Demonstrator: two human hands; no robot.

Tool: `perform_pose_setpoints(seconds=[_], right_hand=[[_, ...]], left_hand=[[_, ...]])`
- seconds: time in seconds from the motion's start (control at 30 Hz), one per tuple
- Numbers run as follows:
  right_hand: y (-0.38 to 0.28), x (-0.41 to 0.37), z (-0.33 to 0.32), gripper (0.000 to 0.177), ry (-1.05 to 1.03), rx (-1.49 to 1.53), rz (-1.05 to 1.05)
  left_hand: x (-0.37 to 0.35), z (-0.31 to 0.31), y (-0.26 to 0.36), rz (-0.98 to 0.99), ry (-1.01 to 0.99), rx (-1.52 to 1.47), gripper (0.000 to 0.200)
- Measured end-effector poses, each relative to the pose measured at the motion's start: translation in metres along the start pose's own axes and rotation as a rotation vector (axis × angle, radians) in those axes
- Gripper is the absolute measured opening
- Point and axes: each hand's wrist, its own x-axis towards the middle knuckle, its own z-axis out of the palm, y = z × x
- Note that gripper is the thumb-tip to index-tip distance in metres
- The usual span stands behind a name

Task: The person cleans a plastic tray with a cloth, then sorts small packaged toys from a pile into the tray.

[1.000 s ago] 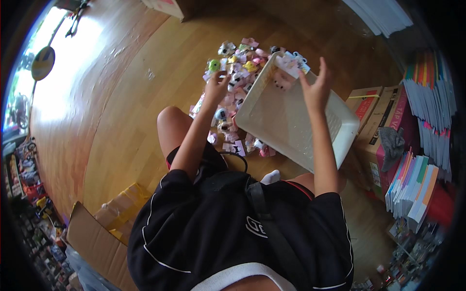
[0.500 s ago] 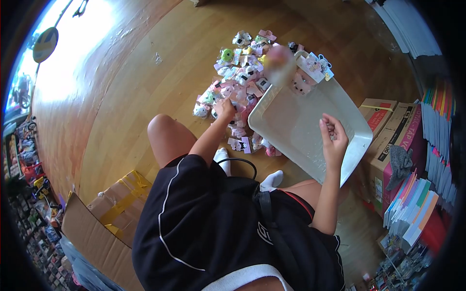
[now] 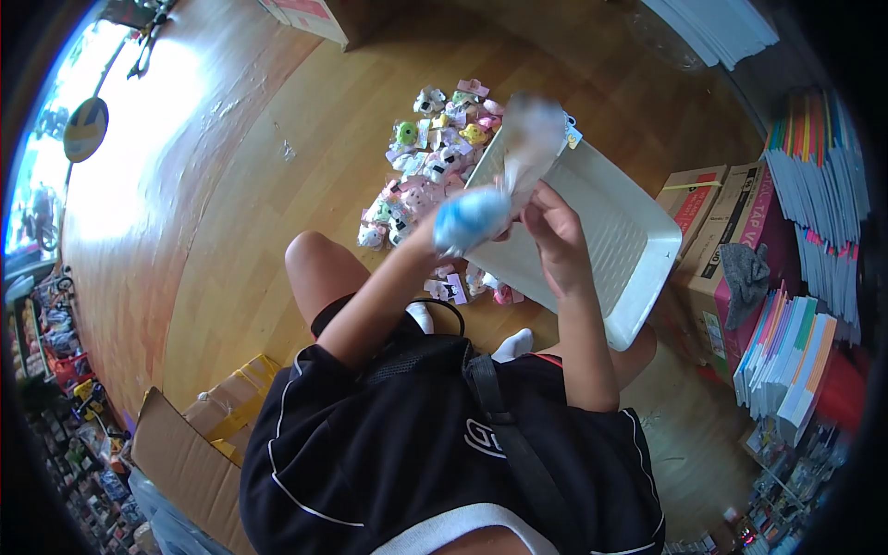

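Observation:
A light-blue plush toy in a clear plastic wrapper (image 3: 472,220) is held up in front of me, smeared by motion. My left hand (image 3: 427,233) grips it from the left, its fingers mostly hidden behind the toy. At the wrapper's right side, the bent fingers of my right hand (image 3: 555,231) are closed on the edge. Below and beyond lies a pile of small packaged plush toys (image 3: 444,165) on the floor. The white plastic tray (image 3: 638,277) slants to the right of the pile; a blurred patch covers its far left corner.
Cardboard boxes (image 3: 703,250) with a grey cloth (image 3: 743,277) on them stand at the right, beside stacks of thin books (image 3: 786,361). An open carton (image 3: 190,462) is at the lower left. My socked feet (image 3: 513,345) rest near the pile.
My left hand has come up from the pile with the blue plush toy. My right hand has moved left from over the tray to meet it. The camera view has shifted.

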Motion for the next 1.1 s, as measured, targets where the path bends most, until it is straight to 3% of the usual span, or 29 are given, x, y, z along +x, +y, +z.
perform_pose_setpoints(seconds=[0.03,0.1,0.13,0.17,0.2,0.23,0.27,0.33,0.57,0.63,0.67,0.77,0.83,0.9,0.93,1.0,1.07,1.1], right_hand=[[0.003,-0.001,-0.003,0.029,-0.036,-0.092,-0.003],[0.005,0.0,-0.01,0.033,0.008,-0.154,0.104],[0.014,0.002,-0.02,0.032,0.086,-0.175,0.078],[0.022,0.003,-0.027,0.03,0.158,-0.2,0.053],[0.03,-0.001,-0.031,0.03,0.151,-0.205,0.056],[0.035,-0.006,-0.031,0.03,0.281,-0.055,0.117],[0.042,-0.013,-0.029,0.03,0.412,0.098,0.183],[0.059,-0.024,-0.024,0.031,0.407,0.054,0.152],[0.063,-0.033,-0.05,0.025,0.465,-0.027,0.137],[0.058,-0.036,-0.06,0.025,0.323,-0.295,0.155],[0.059,-0.039,-0.063,0.025,0.318,-0.342,0.04],[0.05,-0.056,-0.073,0.023,0.337,-0.437,-0.029],[0.05,-0.066,-0.081,0.021,0.329,-0.467,-0.013],[0.052,-0.073,-0.087,0.019,0.34,-0.494,0.003],[0.053,-0.074,-0.089,0.017,0.344,-0.498,0.005],[0.051,-0.074,-0.088,0.018,0.385,-0.465,0.034],[0.046,-0.074,-0.086,0.017,0.407,-0.466,0.047],[0.042,-0.074,-0.084,0.017,0.434,-0.477,0.013]], left_hand=[[0.002,0.012,0.005,0.12,-0.019,0.084,0.036],[0.005,0.016,-0.01,-0.431,0.006,-0.5,0.029],[0.019,0.011,-0.029,-0.488,-0.14,-0.089,0.022],[0.026,0.018,-0.026,-0.619,-0.048,-0.102,0.02],[0.028,0.021,-0.029,-0.632,0.058,-0.222,0.019],[0.027,0.022,-0.032,-0.645,0.166,-0.34,0.018],[0.025,0.027,-0.039,-0.65,0.176,-0.339,0.018],[0.027,0.032,-0.046,-0.548,0.314,-0.255,0.016],[0.031,0.011,-0.037,-0.356,0.342,-0.05,0.018],[0.016,-0.004,-0.021,-0.293,0.325,0.017,0.017],[0.006,-0.015,-0.016,-0.257,0.34,0.026,0.016],[-0.03,-0.059,-0.036,-0.353,0.514,0.096,0.016],[-0.049,-0.081,-0.068,-0.595,0.549,0.542,0.017],[-0.063,-0.091,-0.115,-0.782,0.307,0.826,0.032],[-0.065,-0.085,-0.122,-0.859,0.067,0.894,0.031],[-0.072,-0.07,-0.169,-1.031,-0.152,1.173,0.024],[-0.077,-0.048,-0.174,-1.057,-0.208,1.178,0.023],[-0.094,-0.041,-0.207,-0.955,-0.271,1.196,0.018]])
